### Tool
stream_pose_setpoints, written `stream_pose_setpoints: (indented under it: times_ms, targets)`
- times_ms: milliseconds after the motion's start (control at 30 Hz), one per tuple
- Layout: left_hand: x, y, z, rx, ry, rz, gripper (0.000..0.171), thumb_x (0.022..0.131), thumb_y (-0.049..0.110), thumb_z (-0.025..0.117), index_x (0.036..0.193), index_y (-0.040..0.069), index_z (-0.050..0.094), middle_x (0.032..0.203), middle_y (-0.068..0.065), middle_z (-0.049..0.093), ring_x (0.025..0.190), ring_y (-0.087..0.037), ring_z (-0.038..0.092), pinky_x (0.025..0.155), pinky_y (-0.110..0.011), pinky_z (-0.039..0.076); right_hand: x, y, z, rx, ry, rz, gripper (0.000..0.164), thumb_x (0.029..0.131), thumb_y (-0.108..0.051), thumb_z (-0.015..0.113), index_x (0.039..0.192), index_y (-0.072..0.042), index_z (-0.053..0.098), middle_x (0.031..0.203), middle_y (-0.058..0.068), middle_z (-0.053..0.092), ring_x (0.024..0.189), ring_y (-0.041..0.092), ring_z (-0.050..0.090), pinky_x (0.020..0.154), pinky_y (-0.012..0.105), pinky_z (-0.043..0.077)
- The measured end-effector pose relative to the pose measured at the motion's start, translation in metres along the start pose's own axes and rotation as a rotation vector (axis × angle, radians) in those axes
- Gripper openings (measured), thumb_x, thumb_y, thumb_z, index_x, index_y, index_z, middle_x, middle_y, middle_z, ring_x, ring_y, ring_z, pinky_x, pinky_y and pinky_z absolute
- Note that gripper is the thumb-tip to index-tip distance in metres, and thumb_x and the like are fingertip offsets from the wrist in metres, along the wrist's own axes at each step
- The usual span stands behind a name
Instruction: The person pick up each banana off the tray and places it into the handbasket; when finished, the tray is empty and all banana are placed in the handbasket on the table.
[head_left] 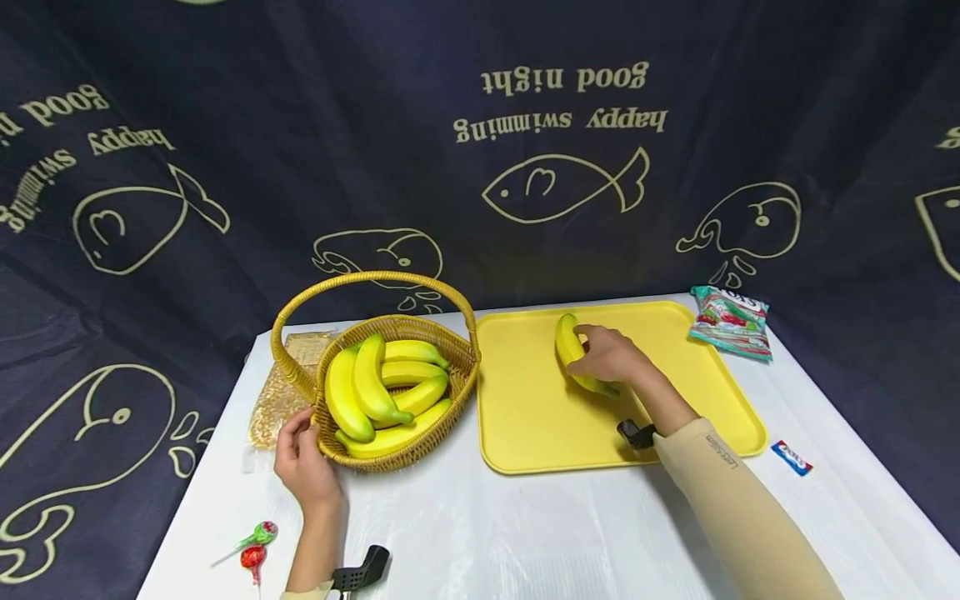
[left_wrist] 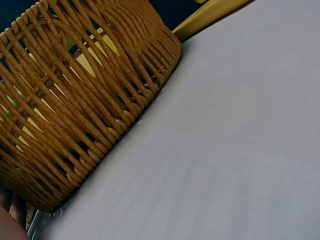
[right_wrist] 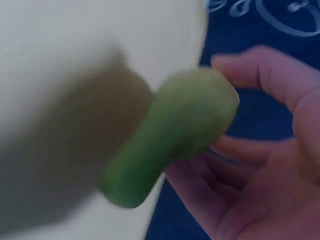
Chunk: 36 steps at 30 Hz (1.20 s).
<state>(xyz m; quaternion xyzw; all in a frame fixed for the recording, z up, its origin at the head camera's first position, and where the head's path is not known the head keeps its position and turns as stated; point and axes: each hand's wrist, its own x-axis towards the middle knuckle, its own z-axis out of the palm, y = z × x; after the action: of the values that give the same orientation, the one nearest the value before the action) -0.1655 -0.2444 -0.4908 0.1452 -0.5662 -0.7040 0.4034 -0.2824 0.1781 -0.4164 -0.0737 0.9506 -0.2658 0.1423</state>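
Observation:
My right hand (head_left: 611, 358) grips a yellow banana (head_left: 567, 342) above the yellow tray (head_left: 525, 442). In the right wrist view, the banana's green stem end (right_wrist: 135, 175) points toward the camera, with thumb and fingers around its body. On the left stands a wicker basket (head_left: 457, 400) with a tall arched handle and several bananas (head_left: 367, 387) inside. My left hand (head_left: 306, 458) holds the basket's left rim with curled fingers. The left wrist view shows the woven basket side (left_wrist: 85, 100) close up, and only a bit of the hand at the lower left corner.
A bag of grains (head_left: 273, 408) lies left of the basket. Two lollipops, one green (head_left: 262, 533) and one red (head_left: 253, 557), lie at the front left. A teal candy bag (head_left: 731, 321) and a small blue wrapped candy (head_left: 791, 458) lie right of the tray. A dark curtain (head_left: 412, 167) hangs behind.

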Motion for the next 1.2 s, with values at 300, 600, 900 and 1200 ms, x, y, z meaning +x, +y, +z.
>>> stream_pose_setpoints:
  times_ms: [300,600,900,1200]
  targets:
    - [0.002,-0.011,0.002,0.018,0.012,0.011,0.025,0.088,-0.004,0.049,0.108,-0.009,0.064,0.109,-0.015,0.064,0.110,-0.023,0.055,0.092,-0.024,0.041,-0.046,-0.051,-0.007,-0.007,-0.177,-0.286,0.072,0.074,-0.024,0.075,0.139,-0.010,0.048,0.113,0.007,0.062,0.092,0.017,0.061,0.076,0.033,0.050]
    - [0.001,-0.004,0.001,0.018,0.008,-0.003,0.026,0.089,-0.004,0.049,0.109,-0.012,0.063,0.111,-0.018,0.062,0.110,-0.023,0.055,0.090,-0.023,0.042,-0.066,-0.104,-0.008,-0.077,-0.288,-0.521,0.062,0.075,-0.023,0.069,0.134,-0.020,0.050,0.108,-0.006,0.062,0.092,0.008,0.059,0.079,0.028,0.048]
    - [0.001,0.002,-0.001,0.021,0.012,-0.028,0.026,0.088,-0.004,0.049,0.108,-0.009,0.065,0.111,-0.015,0.062,0.109,-0.021,0.055,0.088,-0.023,0.043,-0.047,-0.158,0.015,-0.133,-0.256,-0.616,0.075,0.077,-0.021,0.068,0.144,-0.016,0.035,0.104,-0.005,0.054,0.084,0.011,0.053,0.070,0.027,0.046]
    - [0.003,-0.008,-0.002,0.001,0.031,-0.032,0.025,0.089,-0.002,0.049,0.108,-0.007,0.065,0.110,-0.013,0.064,0.109,-0.022,0.055,0.087,-0.023,0.043,-0.012,-0.209,0.049,-0.210,-0.162,-0.604,0.087,0.079,-0.028,0.071,0.149,-0.010,0.025,0.115,-0.002,0.049,0.096,0.012,0.049,0.078,0.026,0.042]
